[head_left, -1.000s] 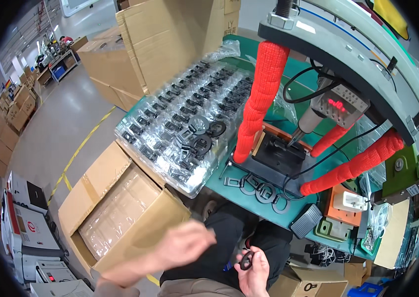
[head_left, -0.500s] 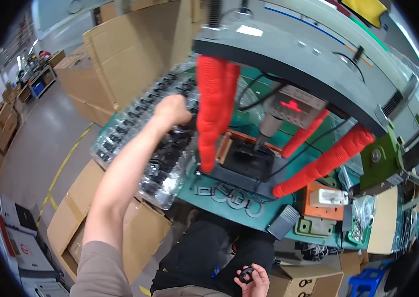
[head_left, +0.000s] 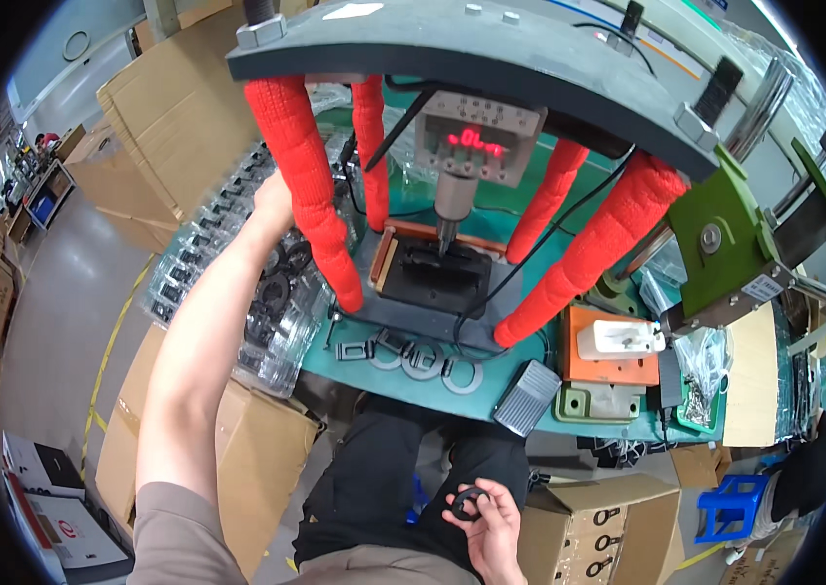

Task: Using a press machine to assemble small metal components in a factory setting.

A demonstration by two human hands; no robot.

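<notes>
My left arm reaches over a clear plastic tray (head_left: pixel 281 375) of small black parts. My left hand (head_left: pixel 275 202) is beside a red-wrapped press post (head_left: pixel 304 185), and its fingers are hidden. Several black rings (head_left: pixel 275 291) lie on the tray near that forearm. Low in front of my lap, my right hand (head_left: pixel 493 526) grips a black ring (head_left: pixel 468 503) between thumb and fingers. Ahead stands a press with a metal ram (head_left: pixel 452 200) above a dark fixture (head_left: pixel 432 278).
Flat grey rings (head_left: pixel 462 376) and small frames lie along the green table's front edge. A foot pedal (head_left: pixel 527 398) sits to their right. Farther right is an orange block (head_left: pixel 579 356) and a green machine (head_left: pixel 725 229). Open cardboard boxes (head_left: pixel 267 444) stand below.
The view has swung right, so the press appears farther left and more squarely ahead. My left hand stays over the tray, close to the post. My right hand still holds the ring, now slightly higher.
</notes>
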